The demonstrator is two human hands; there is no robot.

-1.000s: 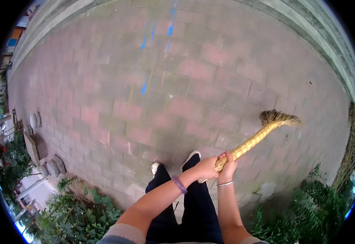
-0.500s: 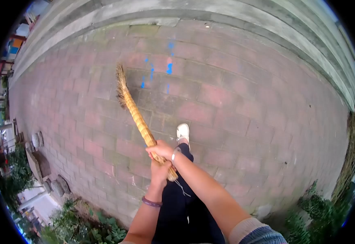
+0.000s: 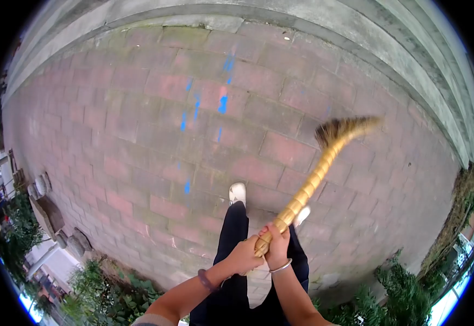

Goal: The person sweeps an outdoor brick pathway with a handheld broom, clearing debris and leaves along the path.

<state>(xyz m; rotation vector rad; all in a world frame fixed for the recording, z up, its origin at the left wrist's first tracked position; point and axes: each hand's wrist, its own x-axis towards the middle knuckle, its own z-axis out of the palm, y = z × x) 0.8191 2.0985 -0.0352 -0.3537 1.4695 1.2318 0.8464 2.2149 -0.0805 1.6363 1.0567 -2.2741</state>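
A straw broom (image 3: 308, 187) with a yellow bound handle points up and to the right in front of me. Its dark bristles, blurred by motion, spread at the far end close over the paving. My left hand (image 3: 246, 257), below a purple bangle, is wrapped round the butt end of the handle. Just above it grips my right hand (image 3: 276, 247), wearing a silver bangle, so the two hands sit together. The handle passes over my dark trousers and partly covers one white shoe (image 3: 302, 215).
Reddish and grey paving bricks (image 3: 139, 136) with blue paint marks (image 3: 223, 104) cover the ground. Concrete steps (image 3: 302, 19) curve along the far side. Green plants (image 3: 112, 290) grow behind me at the left, and more bushes (image 3: 394, 293) at the right. Stone seats (image 3: 46, 212) stand far left.
Both hands have swung the broom from the left across to the right, its bristles sweeping over the paving. My second shoe has come into view, and the view has shifted slightly.
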